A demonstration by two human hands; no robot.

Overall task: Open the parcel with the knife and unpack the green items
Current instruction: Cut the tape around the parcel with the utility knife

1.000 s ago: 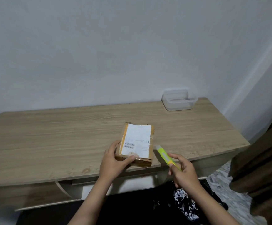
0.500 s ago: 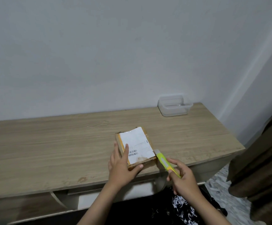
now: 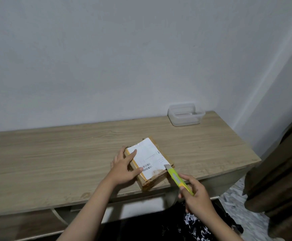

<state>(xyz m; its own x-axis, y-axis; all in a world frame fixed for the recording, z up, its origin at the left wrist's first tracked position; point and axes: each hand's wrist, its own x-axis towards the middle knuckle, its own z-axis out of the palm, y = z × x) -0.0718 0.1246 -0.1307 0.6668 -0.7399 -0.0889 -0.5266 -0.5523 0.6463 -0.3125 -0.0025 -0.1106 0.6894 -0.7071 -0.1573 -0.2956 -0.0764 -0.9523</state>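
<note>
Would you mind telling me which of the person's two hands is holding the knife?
The right hand holds the yellow-green knife, its blade tip at the parcel near edge. The left hand only rests flat on the parcel, steadying it.

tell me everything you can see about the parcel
The parcel is a small flat brown cardboard box, still closed, lying skewed near the front edge of the wooden table. A white label with barcodes covers its top; the near corner looks stained. The left hand presses on its left side, and the knife in the right hand has its tip at its right edge.
</note>
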